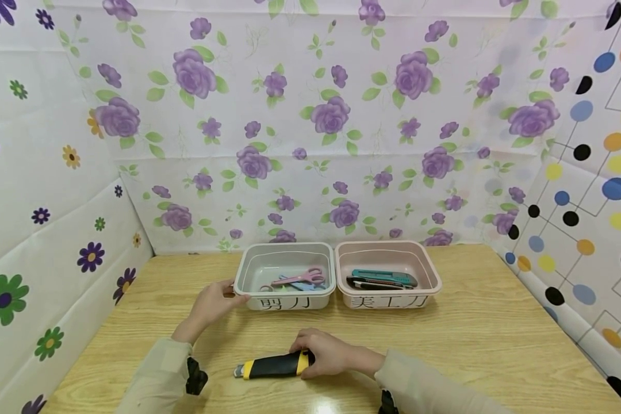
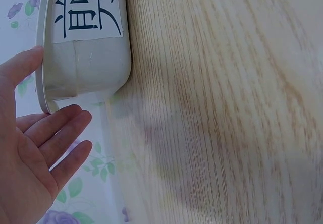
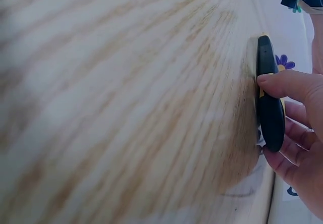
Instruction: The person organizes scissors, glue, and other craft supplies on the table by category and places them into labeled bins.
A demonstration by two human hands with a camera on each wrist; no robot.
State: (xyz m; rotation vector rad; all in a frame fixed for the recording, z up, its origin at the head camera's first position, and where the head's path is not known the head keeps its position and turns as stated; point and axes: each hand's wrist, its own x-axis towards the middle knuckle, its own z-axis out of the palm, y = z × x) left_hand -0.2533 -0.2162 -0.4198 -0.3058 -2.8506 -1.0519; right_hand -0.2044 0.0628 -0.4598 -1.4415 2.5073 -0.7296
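Observation:
A black and yellow utility knife [image 1: 274,365] lies sideways, low over the table, its metal tip pointing left. My right hand [image 1: 328,352] grips its right end, thumb on one side and fingers on the other; the right wrist view also shows the knife [image 3: 272,103] between thumb and fingers. My left hand [image 1: 214,302] is at the front left corner of the grey bin [image 1: 245,282]. In the left wrist view its thumb touches the rim, while the fairly straight fingers [image 2: 60,133] lie by the bin's side. Inside that bin are pink scissors [image 1: 305,277] and blue scissors [image 1: 302,286].
To the right of the grey bin, close beside it, stands a pink bin [image 1: 430,282] with several utility knives [image 1: 385,278] in it. Both bins carry labels in Chinese characters on their fronts. A flowered cloth [image 1: 290,144] hangs behind the wooden table [image 1: 486,333], with patterned cloths at both sides.

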